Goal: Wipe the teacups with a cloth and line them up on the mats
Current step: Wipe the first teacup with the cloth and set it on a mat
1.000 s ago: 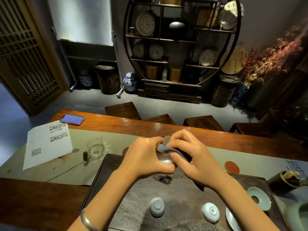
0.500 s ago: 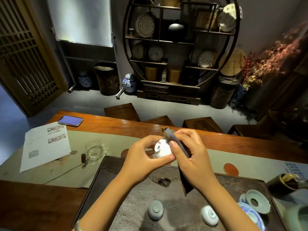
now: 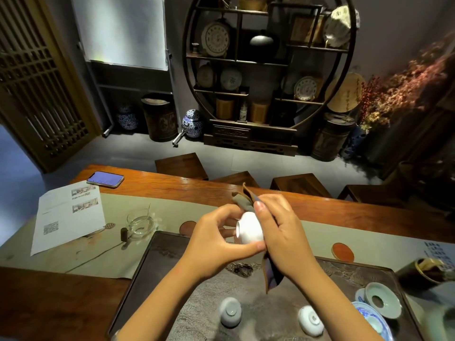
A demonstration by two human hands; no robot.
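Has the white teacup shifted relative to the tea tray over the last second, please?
Yes. The white teacup now shows clear of the hands, slightly farther toward the tea tray's far edge.

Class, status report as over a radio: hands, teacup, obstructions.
Left hand grips white teacup; right hand presses cloth on it. Two cups wait upside down on tray. Nothing obstructing.

The right hand (image 3: 283, 232) covers the far side of the small white porcelain teacup (image 3: 250, 228) and the middle of the brown-and-blue cloth (image 3: 270, 274). The blue-and-white patterned dish (image 3: 369, 318) at the dark tea tray's (image 3: 147, 264) near right corner runs off the bottom edge. Print on the white paper sheet (image 3: 66, 220) is unreadable.
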